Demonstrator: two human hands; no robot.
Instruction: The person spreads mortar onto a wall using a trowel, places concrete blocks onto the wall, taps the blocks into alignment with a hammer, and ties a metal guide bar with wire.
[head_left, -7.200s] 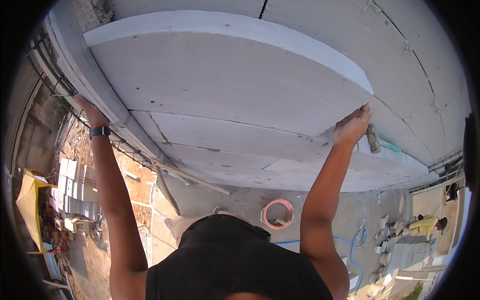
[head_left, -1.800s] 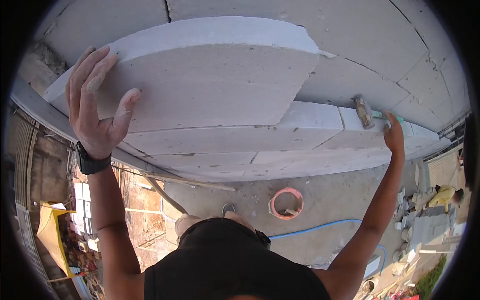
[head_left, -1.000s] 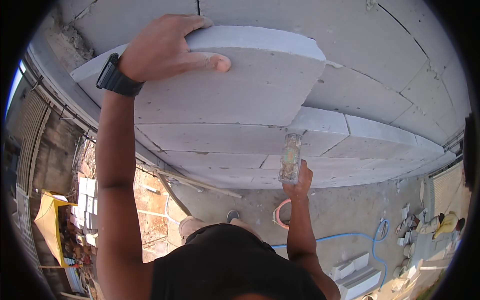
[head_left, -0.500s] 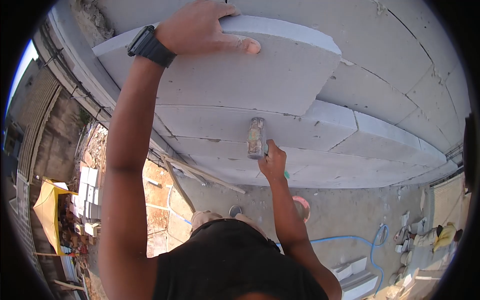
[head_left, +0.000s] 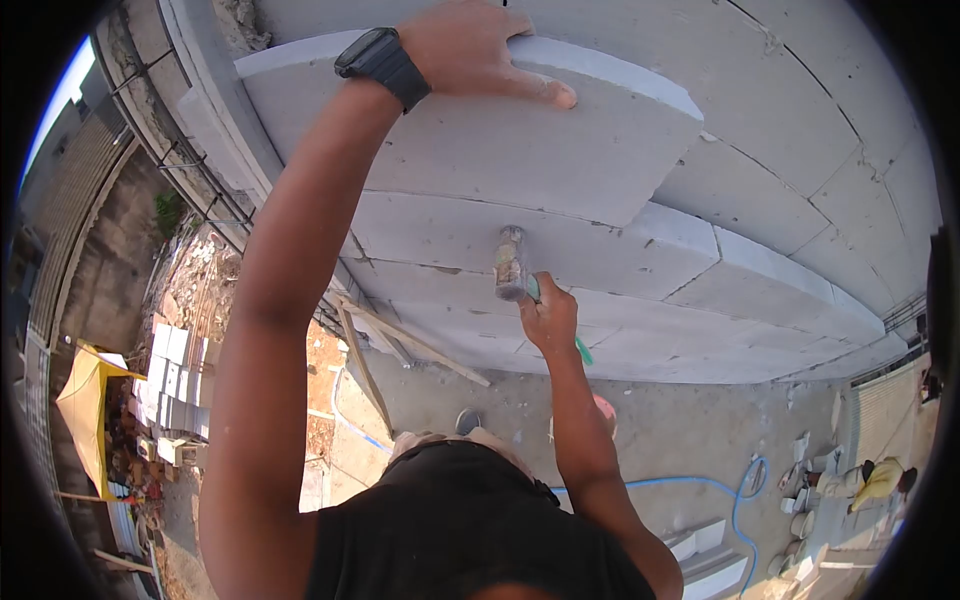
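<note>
My left hand (head_left: pixel 470 50) lies over the upper edge of a pale grey concrete block (head_left: pixel 530 140) on top of the wall, its thumb stretched along the front face. The other fingers reach over the top and are partly out of view. A black watch (head_left: pixel 385 65) is on that wrist. My right hand (head_left: pixel 551 314) is wrapped around the green handle (head_left: pixel 583 350) of a club hammer. The hammer's worn, mortar-stained head (head_left: pixel 511 265) is in front of the block course (head_left: pixel 600 245) just below; I cannot tell if it touches.
Wooden props (head_left: pixel 410 340) lean at the wall's lower left, near a rebar frame (head_left: pixel 175 140). On the ground are a blue hose (head_left: pixel 690 480), loose blocks (head_left: pixel 705 560) and a reddish bucket (head_left: pixel 604 410), partly behind my forearm. Another person (head_left: pixel 880 482) in yellow is at far right.
The view has shifted, so my left arm and the upper block appear farther right. The hammer head sits slightly higher in view, with more green handle showing. Both hands keep their hold.
</note>
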